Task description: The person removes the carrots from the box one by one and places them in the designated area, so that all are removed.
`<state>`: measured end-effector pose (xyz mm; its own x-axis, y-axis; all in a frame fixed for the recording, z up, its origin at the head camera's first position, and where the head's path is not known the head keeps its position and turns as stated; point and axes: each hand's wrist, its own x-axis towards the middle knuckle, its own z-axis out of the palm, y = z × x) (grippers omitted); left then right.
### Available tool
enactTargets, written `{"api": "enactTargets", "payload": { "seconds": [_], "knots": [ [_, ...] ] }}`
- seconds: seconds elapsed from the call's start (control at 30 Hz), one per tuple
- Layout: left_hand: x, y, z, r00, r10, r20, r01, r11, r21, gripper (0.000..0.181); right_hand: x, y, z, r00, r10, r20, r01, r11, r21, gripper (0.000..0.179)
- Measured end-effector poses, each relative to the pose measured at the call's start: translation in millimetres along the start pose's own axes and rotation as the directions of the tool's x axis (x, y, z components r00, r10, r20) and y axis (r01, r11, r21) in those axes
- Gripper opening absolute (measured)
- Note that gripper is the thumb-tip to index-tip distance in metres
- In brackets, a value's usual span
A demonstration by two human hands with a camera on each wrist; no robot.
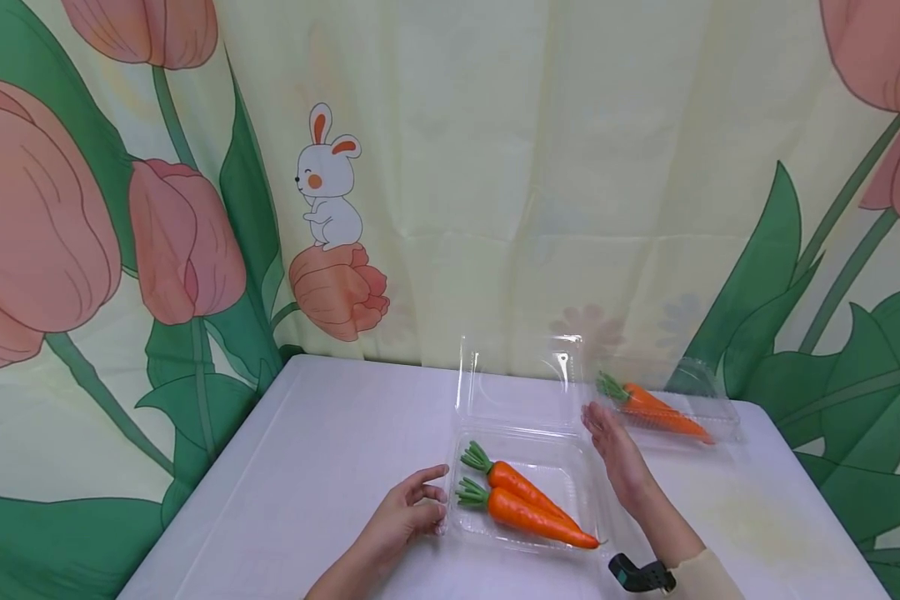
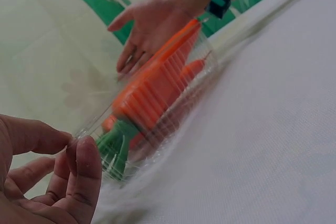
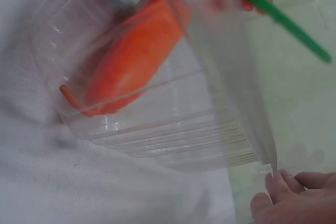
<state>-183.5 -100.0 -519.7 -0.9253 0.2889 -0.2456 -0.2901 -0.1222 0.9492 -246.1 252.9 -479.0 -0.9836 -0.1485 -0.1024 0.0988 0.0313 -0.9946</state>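
Before me an open clear plastic container (image 1: 528,442) lies with its lid (image 1: 521,387) folded back. Inside are two carrots: the front carrot (image 1: 532,512) and the back carrot (image 1: 528,490), leaf stubs toward the left. My left hand (image 1: 408,510) is at the container's left side; the left wrist view shows its thumb (image 2: 86,163) and curled fingertips pinching the rim. On the opposite side my right hand (image 1: 622,454) has its fingers extended, close to the hinge. In the right wrist view, fingertips (image 3: 278,182) touch the container's edge.
At the back right of the white table (image 1: 330,433), a second clear container (image 1: 723,408) holds a carrot (image 1: 656,408). A printed curtain (image 1: 465,167) with tulips and a rabbit hangs behind the table. A dark band (image 1: 641,575) is on the right wrist.
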Motion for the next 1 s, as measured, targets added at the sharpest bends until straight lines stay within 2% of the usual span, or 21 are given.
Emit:
{"api": "enactTargets", "payload": {
  "seconds": [0.4, 0.57, 0.67, 0.83, 1.0],
  "knots": [
    [1.1, -1.0, 1.4, 1.000, -0.008, 0.004, 0.008, 1.000, -0.002, 0.068, -4.4, 7.3, -7.9, 0.996, 0.065, 0.061, -0.064, 0.998, -0.010, 0.088],
    [1.1, 0.0, 1.9, 1.000, 0.002, 0.007, -0.002, 1.000, 0.001, 0.068, -6.1, 10.0, -10.1, 0.993, 0.092, 0.077, -0.092, 0.996, 0.002, 0.086],
    [0.5, 1.2, 2.3, 1.000, 0.005, -0.004, -0.005, 1.000, 0.016, 0.068, -9.1, 12.5, -10.5, 0.992, 0.096, 0.085, -0.098, 0.995, 0.019, 0.078],
    [-0.3, 2.9, 4.5, 1.000, 0.010, -0.027, -0.008, 0.999, 0.046, 0.069, -16.0, 14.3, -7.7, 0.987, 0.161, 0.030, -0.160, 0.986, -0.038, 0.068],
    [1.5, 4.6, 5.5, 0.997, 0.039, -0.067, -0.029, 0.990, 0.139, 0.066, -23.5, 14.0, -4.3, 0.960, 0.272, -0.064, -0.279, 0.947, -0.159, 0.065]
  ]
}}
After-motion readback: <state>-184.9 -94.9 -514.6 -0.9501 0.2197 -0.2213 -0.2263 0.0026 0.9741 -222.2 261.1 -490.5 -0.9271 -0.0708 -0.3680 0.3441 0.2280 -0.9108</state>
